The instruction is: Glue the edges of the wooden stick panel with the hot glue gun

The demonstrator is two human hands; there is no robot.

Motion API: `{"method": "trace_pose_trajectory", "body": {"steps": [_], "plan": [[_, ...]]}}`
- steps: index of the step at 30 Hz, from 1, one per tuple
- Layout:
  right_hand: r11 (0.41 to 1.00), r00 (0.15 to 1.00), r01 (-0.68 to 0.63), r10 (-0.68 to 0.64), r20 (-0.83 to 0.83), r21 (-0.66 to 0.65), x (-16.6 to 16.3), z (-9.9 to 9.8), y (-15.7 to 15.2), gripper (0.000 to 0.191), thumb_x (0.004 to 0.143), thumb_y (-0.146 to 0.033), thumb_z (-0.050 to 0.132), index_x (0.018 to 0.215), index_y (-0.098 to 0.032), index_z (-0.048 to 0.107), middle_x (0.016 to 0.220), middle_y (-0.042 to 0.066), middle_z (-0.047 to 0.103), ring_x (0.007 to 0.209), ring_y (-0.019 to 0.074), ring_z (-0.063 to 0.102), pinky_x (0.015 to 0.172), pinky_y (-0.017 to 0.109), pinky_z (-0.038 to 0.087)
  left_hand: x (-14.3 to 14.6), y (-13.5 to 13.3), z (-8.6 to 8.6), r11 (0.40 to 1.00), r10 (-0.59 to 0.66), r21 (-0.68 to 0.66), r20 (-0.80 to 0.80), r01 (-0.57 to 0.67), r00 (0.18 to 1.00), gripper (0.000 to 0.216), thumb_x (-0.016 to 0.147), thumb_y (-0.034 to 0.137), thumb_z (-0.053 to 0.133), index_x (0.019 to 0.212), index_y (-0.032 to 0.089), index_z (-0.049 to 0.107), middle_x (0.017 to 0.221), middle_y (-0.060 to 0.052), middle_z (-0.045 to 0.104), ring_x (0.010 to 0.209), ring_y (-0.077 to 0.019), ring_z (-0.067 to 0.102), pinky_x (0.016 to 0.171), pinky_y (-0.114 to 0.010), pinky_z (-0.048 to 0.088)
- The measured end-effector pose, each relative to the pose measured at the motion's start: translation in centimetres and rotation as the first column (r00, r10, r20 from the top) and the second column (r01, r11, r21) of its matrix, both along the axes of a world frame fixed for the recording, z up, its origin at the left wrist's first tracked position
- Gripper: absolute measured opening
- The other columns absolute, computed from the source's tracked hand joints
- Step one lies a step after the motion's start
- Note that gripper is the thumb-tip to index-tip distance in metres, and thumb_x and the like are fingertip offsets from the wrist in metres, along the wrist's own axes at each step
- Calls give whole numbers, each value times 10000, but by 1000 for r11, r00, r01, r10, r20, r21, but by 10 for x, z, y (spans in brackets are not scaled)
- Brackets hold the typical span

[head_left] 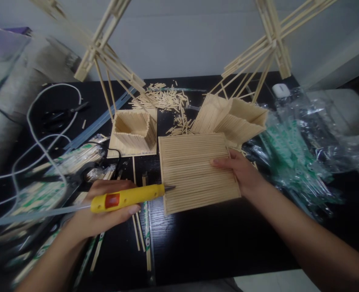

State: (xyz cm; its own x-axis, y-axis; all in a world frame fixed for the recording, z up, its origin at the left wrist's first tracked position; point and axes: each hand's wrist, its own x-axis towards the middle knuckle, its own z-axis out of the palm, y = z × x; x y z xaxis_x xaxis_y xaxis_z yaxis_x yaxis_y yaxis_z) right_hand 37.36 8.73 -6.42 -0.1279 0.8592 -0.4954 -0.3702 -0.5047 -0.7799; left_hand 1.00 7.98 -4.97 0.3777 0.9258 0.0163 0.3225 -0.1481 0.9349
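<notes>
In the head view, the left hand (106, 211) is closed around a yellow pen-shaped glue gun with an orange switch (127, 197). It holds the gun almost level, and a clear glue stick goes out of its back end to the left. The metal tip touches, or nearly touches, the left edge of a flat square panel of pale wooden sticks laid side by side (194, 174); the blur does not let me decide which.

This panel lies flat on the black wooden table (213, 243), in the middle of the scene. The right hand (240, 170) rests on the panel's right edge with the fingers stretched flat over the sticks. It presses the panel and does not grip it.

I judge that the step in hand is work with the hot tip along the left edge of the panel. A next move would call for a steady left hand, with the tip kept on the edge, and for firm pressure from the right hand so the panel cannot slide.

Farther left stands a small open box of the same sticks (133, 129). Crumpled clear plastic wrappers with green print (292, 162) lie at the right.
</notes>
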Motion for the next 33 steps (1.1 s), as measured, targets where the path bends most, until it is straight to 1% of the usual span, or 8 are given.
{"method": "trace_pose_trajectory", "body": {"steps": [3, 7, 11, 16, 19, 24, 31, 33], "plan": [[1000, 1000, 27, -27, 15, -8, -1, 1, 1, 382, 604, -275, 1055, 908, -244, 825, 1023, 66, 917, 991, 369, 875, 1004, 552, 690, 2, 2, 3, 958, -226, 156, -111, 241, 968, 315, 989, 413, 835, 716, 292, 735, 588, -4, 670, 439, -187, 588, 443, -332, 409], [998, 997, 66, -66, 46, -7, -3, 4, 2, 389, 579, -298, 1065, 879, -242, 824, 1000, 69, 918, 971, 364, 872, 951, 518, 696, 4, 4, 3, 919, -294, 244, -103, 310, 950, 264, 1064, 379, 782, 825, 277, 735, 667, 5, 751, 488, -170, 650, 476, -282, 496], [996, 995, 88, -87, 48, -8, -5, 7, 2, 374, 544, -280, 1067, 823, -249, 820, 962, 49, 916, 951, 351, 873, 846, 439, 693, 5, 4, 2, 885, -333, 323, -65, 336, 941, 207, 1102, 362, 759, 924, 258, 734, 723, 14, 781, 518, -142, 677, 506, -230, 536], [996, 994, 89, -88, 60, -8, -4, 9, 3, 380, 541, -292, 1074, 850, -260, 855, 980, 40, 921, 968, 349, 873, 806, 416, 690, 2, 4, 2, 877, -362, 316, -64, 363, 930, 234, 1126, 399, 734, 938, 259, 742, 761, -4, 812, 575, -161, 748, 542, -234, 581], [996, 994, 94, -93, 50, -9, -4, 8, 3, 401, 545, -279, 1073, 891, -253, 873, 1006, 51, 924, 985, 354, 874, 838, 431, 692, 0, 5, 1, 877, -366, 308, -72, 369, 928, 231, 1117, 399, 747, 932, 262, 752, 763, -11, 818, 578, -171, 754, 543, -249, 578], [997, 995, 83, -83, 52, -5, -4, 7, 3, 427, 550, -288, 1067, 923, -247, 862, 1034, 62, 923, 1027, 377, 871, 965, 510, 694, 0, 7, 4, 871, -370, 315, -82, 377, 925, 274, 1104, 389, 767, 865, 271, 706, 701, 12, 767, 521, -155, 698, 510, -253, 531], [997, 995, 77, -77, 71, 3, -3, 7, 3, 410, 556, -331, 1081, 873, -258, 830, 1026, 58, 916, 1053, 389, 873, 987, 525, 693, -1, 8, 6, 852, -403, 310, -127, 422, 906, 354, 1108, 441, 752, 802, 269, 706, 637, 14, 712, 487, -154, 647, 497, -268, 504], [996, 994, 85, -85, 64, -6, -3, 8, 3, 418, 543, -315, 1081, 878, -259, 838, 1019, 56, 916, 1047, 388, 873, 979, 521, 699, -3, 6, 4, 884, -331, 304, -128, 354, 935, 423, 1091, 517, 763, 760, 261, 701, 609, 15, 697, 476, -148, 642, 490, -263, 498]]}}
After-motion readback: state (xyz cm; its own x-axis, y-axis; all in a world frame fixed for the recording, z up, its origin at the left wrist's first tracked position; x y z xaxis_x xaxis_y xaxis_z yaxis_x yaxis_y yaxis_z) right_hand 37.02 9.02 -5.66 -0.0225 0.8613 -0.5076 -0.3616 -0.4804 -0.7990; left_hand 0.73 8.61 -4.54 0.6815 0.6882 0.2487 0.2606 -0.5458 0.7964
